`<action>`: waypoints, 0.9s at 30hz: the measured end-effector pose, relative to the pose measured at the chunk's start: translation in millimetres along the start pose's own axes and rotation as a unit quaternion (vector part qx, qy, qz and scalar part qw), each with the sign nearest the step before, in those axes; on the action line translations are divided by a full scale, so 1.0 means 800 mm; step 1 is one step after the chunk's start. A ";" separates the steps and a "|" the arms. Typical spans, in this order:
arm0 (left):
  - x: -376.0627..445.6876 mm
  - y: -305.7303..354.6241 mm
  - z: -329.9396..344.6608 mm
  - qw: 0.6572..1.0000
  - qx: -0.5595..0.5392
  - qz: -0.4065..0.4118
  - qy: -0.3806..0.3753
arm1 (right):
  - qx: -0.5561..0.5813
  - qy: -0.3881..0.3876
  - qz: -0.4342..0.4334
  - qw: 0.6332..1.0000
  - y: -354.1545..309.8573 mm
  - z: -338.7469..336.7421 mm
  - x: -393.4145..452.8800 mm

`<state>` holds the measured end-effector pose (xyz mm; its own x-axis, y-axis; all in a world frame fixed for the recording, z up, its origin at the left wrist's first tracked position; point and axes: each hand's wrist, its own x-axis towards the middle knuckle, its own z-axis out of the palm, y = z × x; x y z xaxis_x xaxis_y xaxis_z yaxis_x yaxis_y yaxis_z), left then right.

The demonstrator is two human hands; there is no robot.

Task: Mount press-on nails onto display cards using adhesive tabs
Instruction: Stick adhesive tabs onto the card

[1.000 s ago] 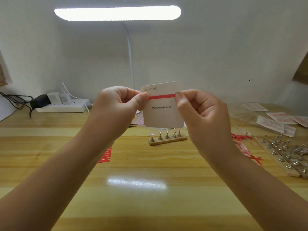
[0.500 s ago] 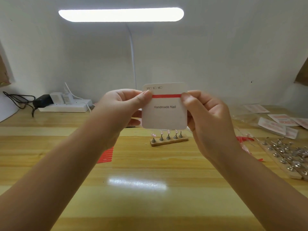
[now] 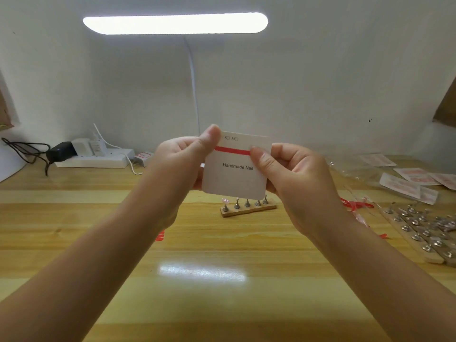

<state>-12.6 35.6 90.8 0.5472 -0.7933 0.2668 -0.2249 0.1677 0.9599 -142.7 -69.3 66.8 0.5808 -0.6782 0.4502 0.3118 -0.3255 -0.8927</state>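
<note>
Display card [image 3: 235, 177] held up above table [image 3: 222, 304] w/ both hands; left hand [image 3: 182, 160] pinches its top-left corner, right hand [image 3: 293, 174] thumb presses red adhesive strip [image 3: 232, 151]. Rub strip flat end to end, keep card steady, no creasing

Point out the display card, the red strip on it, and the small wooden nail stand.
display card [image 3: 234, 180], head view, blank lower face.
red strip [image 3: 232, 151], head view, its middle.
wooden nail stand [image 3: 248, 211], head view, wooden base.

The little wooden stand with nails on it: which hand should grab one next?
Probably the right hand: the stand sits just below and beside it. The left hand can hold the card.
</note>
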 end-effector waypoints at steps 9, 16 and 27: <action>0.003 -0.009 0.000 0.997 0.059 0.054 -0.004 | 0.002 -0.034 0.032 0.999 0.003 0.000 0.004; 0.011 -0.010 -0.011 0.999 0.033 0.000 0.002 | 0.097 -0.078 0.102 0.987 0.002 -0.002 0.004; -0.002 -0.015 -0.001 0.879 0.382 0.251 0.137 | -0.031 -0.026 0.021 0.999 -0.006 0.006 -0.006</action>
<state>-10.0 35.8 79.3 0.3750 -0.5428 0.7515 -0.9117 -0.0690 0.4051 -143.3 -61.2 69.2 0.6312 -0.6577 0.4110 0.2394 -0.3389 -0.9099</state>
